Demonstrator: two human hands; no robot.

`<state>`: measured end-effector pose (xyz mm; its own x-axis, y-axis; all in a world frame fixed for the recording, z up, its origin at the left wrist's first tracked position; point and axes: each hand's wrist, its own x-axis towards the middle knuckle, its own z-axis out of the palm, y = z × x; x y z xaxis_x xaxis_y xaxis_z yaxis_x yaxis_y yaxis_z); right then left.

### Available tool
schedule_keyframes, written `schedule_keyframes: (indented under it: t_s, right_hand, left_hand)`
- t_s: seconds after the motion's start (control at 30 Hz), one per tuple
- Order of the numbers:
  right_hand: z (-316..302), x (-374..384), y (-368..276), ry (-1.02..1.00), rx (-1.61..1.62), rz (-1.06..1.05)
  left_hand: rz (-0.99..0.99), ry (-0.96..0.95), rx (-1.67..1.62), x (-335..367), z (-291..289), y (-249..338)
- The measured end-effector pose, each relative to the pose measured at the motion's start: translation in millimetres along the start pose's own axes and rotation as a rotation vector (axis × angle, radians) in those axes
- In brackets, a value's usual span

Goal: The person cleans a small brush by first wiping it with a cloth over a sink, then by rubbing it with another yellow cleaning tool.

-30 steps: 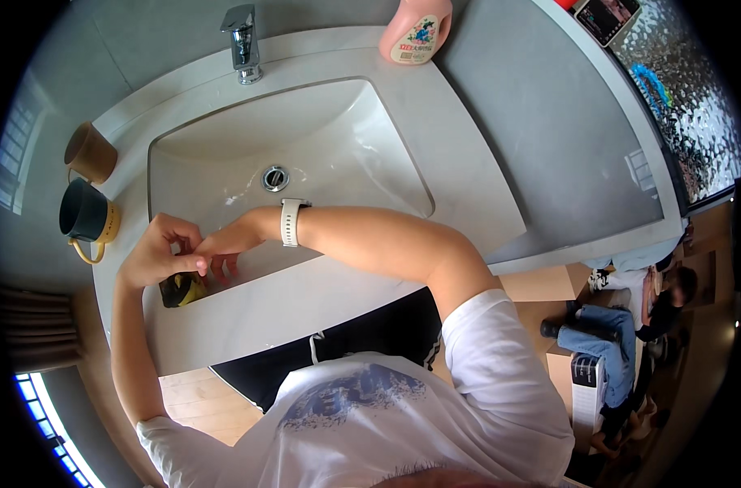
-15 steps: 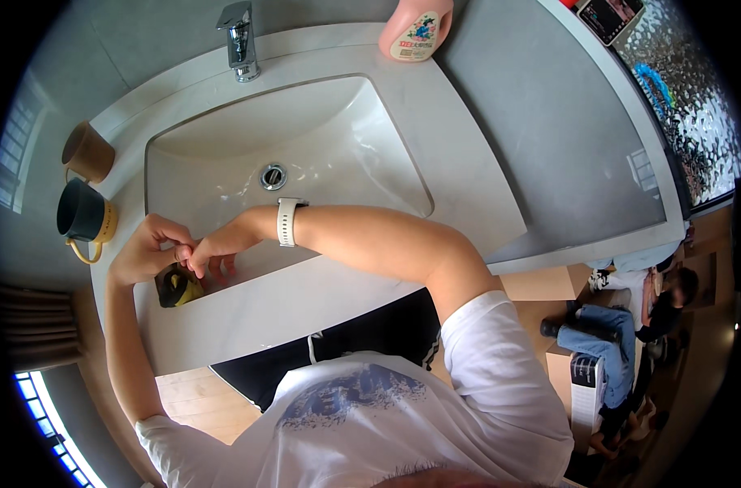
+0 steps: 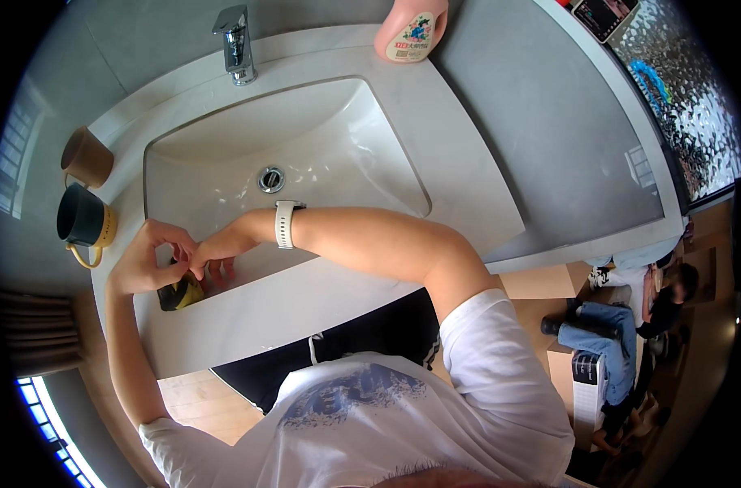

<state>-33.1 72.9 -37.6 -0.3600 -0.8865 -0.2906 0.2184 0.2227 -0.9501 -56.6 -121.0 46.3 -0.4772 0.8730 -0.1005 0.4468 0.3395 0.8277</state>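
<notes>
My left hand [image 3: 139, 259] is curled over the near left corner of the white sink [image 3: 240, 154], its thumb and fingertips drawn together. My right hand [image 3: 216, 246], with a white watch [image 3: 285, 224] on its wrist, reaches across from the right. Its thumb and index finger are pinched against my left fingertips, while its other fingers hang lower. Whatever lies between the fingertips is too small or hidden to name. Just beneath them, a dark object with yellow on it [image 3: 181, 293] rests in the basin's corner, partly covered by my left hand.
A brown cup [image 3: 87, 157] and a dark green mug with a yellow handle [image 3: 84, 215] stand left of the sink. The chrome faucet [image 3: 238, 49] rises behind it, and a pink jug [image 3: 411, 31] stands at the back right. People [image 3: 622, 333] are off to the right.
My left hand's fingers have shifted slightly, and the gap beneath its curled index finger looks wider. Both hands stay together over the corner. The view has moved a little.
</notes>
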Motion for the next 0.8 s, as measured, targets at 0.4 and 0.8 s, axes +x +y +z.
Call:
schedule_keyframes:
  t_s: [0.4, 0.8]
  right_hand:
    - [-2.5, 6.8, 4.3, 0.000, -0.012, 0.020]
    - [-1.4, 9.5, 3.9, 0.028, -0.032, 0.035]
  left_hand:
    - [-0.038, -0.014, 0.102, 2.4, 7.5, 6.5]
    - [0.040, 0.040, 0.237, 5.6, 15.5, 8.3]
